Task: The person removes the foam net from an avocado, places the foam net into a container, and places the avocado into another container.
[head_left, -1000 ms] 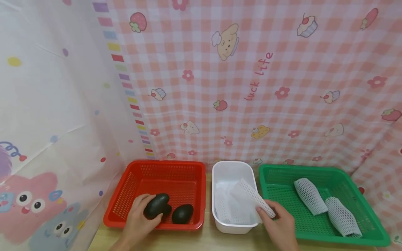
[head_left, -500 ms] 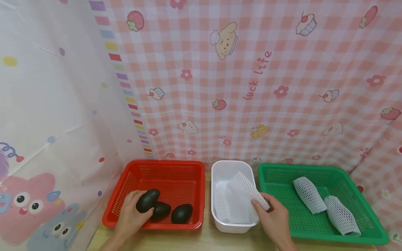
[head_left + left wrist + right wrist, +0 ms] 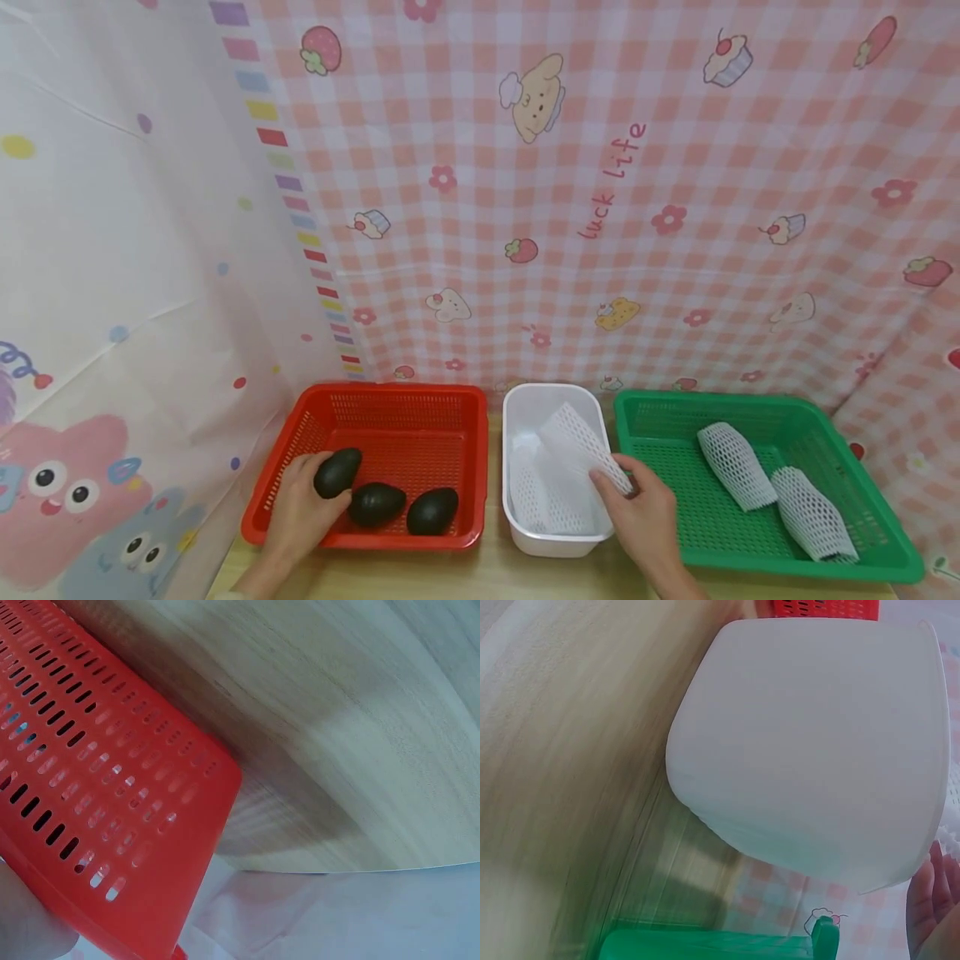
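Observation:
In the head view my left hand (image 3: 302, 510) grips a dark green avocado (image 3: 337, 472) between fingers and thumb, over the left part of the red basket (image 3: 420, 396). Two more avocados lie inside it near the front: one avocado (image 3: 377, 504) just right of my thumb, the other avocado (image 3: 432, 511) further right. My right hand (image 3: 641, 512) pinches a white foam net sleeve (image 3: 576, 437) above the white bin (image 3: 553, 543). Several more net sleeves (image 3: 555, 500) lie in that bin. The right wrist view shows only some of the right fingers (image 3: 921, 889), beside the bin's rim.
To the right stands a green basket (image 3: 750, 402) with two netted items, one netted item (image 3: 737, 467) behind the other netted item (image 3: 813, 514). All three containers stand on a wooden table (image 3: 495, 579). A checked pink curtain (image 3: 480, 208) hangs behind them.
My left hand has lifted the avocado and carried it left, uncovering the avocado beside it. My right hand has moved slightly left and up with the net sleeve.

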A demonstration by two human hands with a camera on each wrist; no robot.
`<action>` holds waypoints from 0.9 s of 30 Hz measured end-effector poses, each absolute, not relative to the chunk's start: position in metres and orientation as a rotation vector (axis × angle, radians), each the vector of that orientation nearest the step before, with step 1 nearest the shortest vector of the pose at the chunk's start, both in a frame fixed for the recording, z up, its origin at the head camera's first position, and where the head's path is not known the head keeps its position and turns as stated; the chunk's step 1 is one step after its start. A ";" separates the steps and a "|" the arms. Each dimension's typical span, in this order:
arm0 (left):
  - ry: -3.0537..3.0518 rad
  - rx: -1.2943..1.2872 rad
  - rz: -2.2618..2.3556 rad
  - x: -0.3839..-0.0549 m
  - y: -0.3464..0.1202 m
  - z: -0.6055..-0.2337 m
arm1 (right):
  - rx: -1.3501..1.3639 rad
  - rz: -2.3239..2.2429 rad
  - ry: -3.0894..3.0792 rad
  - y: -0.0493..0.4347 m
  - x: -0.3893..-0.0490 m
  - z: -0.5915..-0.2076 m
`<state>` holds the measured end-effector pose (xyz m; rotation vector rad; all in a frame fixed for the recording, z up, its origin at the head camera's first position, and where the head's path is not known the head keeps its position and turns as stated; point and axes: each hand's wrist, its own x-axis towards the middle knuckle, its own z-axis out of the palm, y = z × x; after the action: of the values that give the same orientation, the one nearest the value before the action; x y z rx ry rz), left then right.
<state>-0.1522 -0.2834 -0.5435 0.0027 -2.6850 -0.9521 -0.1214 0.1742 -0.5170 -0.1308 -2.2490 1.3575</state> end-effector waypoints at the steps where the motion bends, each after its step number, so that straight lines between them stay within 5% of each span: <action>1: -2.695 0.016 -0.949 -0.152 -0.284 -0.543 | -0.135 1.358 -2.251 0.173 -0.122 -0.517; 27: -2.777 0.111 -0.933 -0.157 -0.294 -0.539 | -0.041 1.228 -2.433 0.166 -0.120 -0.512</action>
<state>-0.1573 -0.2945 -0.5387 0.1107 -2.7770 -0.9335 -0.1204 0.1661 -0.5119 -0.0413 -2.4327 1.2281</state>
